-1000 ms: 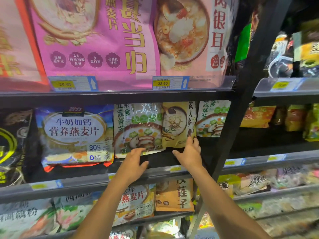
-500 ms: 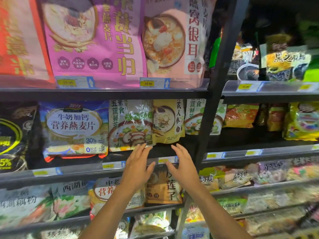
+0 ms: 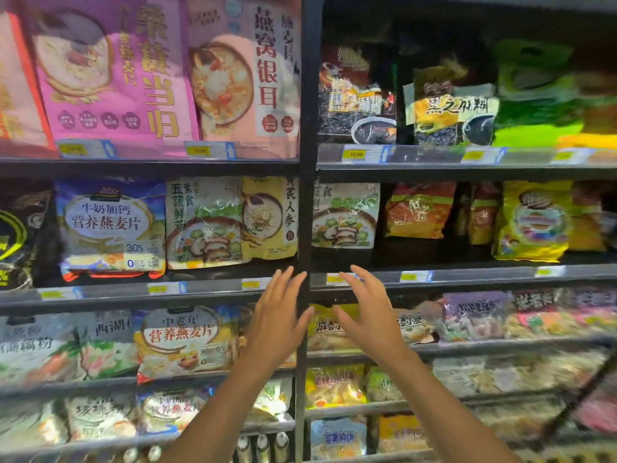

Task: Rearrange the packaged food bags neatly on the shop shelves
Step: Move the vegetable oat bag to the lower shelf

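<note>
Packaged food bags fill the shelves in the head view, and both hands are raised in front of them with nothing held. The left hand (image 3: 278,315) has its fingers spread and loose, its fingertips at the front rail of the middle shelf (image 3: 150,290), just below the yellow ginseng bag (image 3: 270,218). The right hand (image 3: 369,312) is likewise spread and empty, on the other side of the black upright post (image 3: 305,212), its fingertips near the rail under the mushroom vegetable bag (image 3: 345,217). Neither hand touches a bag.

On the middle shelf left of the post, a blue oatmeal bag (image 3: 112,228) stands beside a second mushroom vegetable pack (image 3: 203,225), which overlaps the yellow ginseng bag at its right edge. A black bag (image 3: 20,235) sits at the far left. Right of the post, past the mushroom vegetable bag, come an orange bag (image 3: 419,210) and a yellow bag (image 3: 534,222), with dark gaps between them.

The top shelf holds a large magenta bag (image 3: 110,71) and a pink bag (image 3: 240,81) side by side; right of the post stand black sesame packs (image 3: 449,105) and a green bag (image 3: 541,95), blurred. Below the hands, another oatmeal bag (image 3: 183,342) lies on the lower shelf, and small snack packs (image 3: 474,315) crowd the right side, too blurred to read. The post stands between the two hands
</note>
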`<state>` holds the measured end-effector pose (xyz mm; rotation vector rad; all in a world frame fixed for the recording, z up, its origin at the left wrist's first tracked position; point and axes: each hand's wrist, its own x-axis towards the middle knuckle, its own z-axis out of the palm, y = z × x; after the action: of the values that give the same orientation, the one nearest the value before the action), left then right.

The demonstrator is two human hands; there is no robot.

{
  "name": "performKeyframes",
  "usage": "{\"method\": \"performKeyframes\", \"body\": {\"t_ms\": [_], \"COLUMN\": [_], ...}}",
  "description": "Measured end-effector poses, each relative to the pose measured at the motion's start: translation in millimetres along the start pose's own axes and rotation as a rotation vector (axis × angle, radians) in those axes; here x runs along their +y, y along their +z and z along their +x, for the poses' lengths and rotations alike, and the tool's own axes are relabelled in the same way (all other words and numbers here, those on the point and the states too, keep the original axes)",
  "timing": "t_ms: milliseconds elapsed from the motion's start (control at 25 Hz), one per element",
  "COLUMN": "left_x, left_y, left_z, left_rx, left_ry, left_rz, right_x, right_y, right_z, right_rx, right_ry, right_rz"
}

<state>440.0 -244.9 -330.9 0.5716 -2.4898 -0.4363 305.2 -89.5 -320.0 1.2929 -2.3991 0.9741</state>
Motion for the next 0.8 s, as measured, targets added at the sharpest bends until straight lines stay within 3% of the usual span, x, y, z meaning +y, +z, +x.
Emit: {"method": "performKeyframes", "body": {"t_ms": [400, 800], "left_x": [97, 95], "left_y": [52, 130], "left_z": [41, 175], "left_rx": [0.001, 0.053], "left_ry": [0.003, -0.128], "left_rz": [-0.123, -0.057], "right_x": [93, 196], "right_y": [-65, -59], "right_z": [8, 115], "right_rx": [0.052, -0.053], "right_ry": [0.102, 0.128], "right_rz": [0.069, 0.064]}}
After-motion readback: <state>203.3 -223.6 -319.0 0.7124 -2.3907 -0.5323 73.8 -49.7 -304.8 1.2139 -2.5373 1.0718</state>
